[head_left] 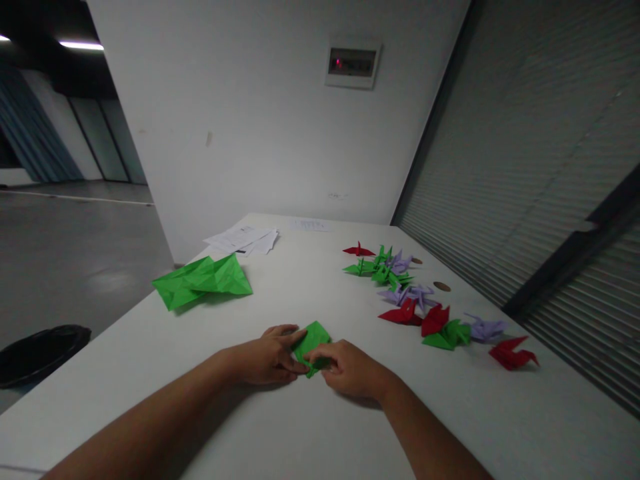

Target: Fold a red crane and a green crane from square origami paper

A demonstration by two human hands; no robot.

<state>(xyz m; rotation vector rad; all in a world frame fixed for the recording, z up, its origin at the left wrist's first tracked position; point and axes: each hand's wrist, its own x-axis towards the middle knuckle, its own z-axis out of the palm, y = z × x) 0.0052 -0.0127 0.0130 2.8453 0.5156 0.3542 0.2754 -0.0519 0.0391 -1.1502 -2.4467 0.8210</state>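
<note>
The right hand (353,369) partly hides green paper (314,335).

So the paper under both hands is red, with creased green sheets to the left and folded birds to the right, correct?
Not the colour: the head view shows the paper under the left hand and right hand is green. The green sheets and folded birds are as stated.

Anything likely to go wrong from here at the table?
1. Both the left hand and right hand have fingers on the small green paper; a slip might skew a crease.
2. The larger creased green paper lies by the left edge of the table, so a bump could send it off.
3. A wide right-arm swing might catch the nearest red paper bird.
</note>
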